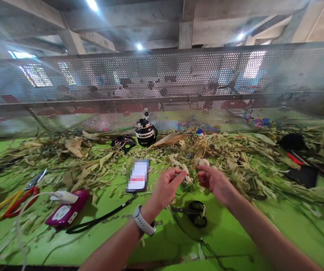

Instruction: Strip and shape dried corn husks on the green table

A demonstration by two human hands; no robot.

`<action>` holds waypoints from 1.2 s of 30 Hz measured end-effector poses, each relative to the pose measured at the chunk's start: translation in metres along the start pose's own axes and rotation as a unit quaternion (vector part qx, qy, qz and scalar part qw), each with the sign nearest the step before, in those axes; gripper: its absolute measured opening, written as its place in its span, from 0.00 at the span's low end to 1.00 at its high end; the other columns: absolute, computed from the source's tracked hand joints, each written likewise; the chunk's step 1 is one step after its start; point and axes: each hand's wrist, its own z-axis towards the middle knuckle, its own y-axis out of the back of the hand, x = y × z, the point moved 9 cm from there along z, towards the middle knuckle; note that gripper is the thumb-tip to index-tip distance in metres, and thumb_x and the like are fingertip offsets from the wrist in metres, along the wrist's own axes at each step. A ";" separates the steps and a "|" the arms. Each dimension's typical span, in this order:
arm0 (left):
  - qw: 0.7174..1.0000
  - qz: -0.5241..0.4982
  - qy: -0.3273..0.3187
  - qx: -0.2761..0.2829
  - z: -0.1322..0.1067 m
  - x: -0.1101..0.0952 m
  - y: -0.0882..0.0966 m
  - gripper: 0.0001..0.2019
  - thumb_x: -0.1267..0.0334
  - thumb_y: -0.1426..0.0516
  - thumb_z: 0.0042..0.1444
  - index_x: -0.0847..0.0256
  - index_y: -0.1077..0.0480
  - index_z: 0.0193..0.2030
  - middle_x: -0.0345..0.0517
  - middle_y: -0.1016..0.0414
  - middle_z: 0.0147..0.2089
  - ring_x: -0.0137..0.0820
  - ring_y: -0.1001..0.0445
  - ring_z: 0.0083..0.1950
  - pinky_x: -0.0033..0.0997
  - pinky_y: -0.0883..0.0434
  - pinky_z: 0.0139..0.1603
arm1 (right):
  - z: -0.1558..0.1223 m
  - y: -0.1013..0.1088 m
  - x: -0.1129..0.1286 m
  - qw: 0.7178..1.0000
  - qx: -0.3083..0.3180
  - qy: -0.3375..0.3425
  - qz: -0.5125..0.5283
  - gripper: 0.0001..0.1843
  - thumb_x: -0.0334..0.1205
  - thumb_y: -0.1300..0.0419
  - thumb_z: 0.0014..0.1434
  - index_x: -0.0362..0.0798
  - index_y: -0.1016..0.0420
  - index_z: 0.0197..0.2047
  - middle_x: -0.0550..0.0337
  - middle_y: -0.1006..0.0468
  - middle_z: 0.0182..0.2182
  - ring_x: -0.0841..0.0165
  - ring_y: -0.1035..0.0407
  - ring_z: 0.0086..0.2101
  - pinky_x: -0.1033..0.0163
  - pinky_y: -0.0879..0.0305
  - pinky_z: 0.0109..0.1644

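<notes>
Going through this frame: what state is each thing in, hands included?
Left hand: raised, fingers pinched on husk strip.
Right hand: raised, fingers curled; grip too blurred to tell.
Phone: lying flat, screen lit.
Black scissors: lying on table, untouched.
Red scissors: lying flat, untouched.
Power bank: lying flat, white cable plugged in.
Jug: upright, lid on.

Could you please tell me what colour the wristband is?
The wristband is white; head view.
</notes>
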 end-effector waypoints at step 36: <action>0.994 0.016 0.056 0.088 -0.006 0.033 -0.019 0.19 0.44 0.44 0.49 0.62 0.37 0.30 0.28 0.46 0.14 0.17 0.52 0.11 0.21 0.56 0.13 | 0.007 0.028 0.011 0.981 -0.099 0.098 0.132 0.13 0.36 0.29 0.36 0.47 0.21 0.29 0.62 0.20 0.27 0.75 0.30 0.26 0.71 0.34 0.27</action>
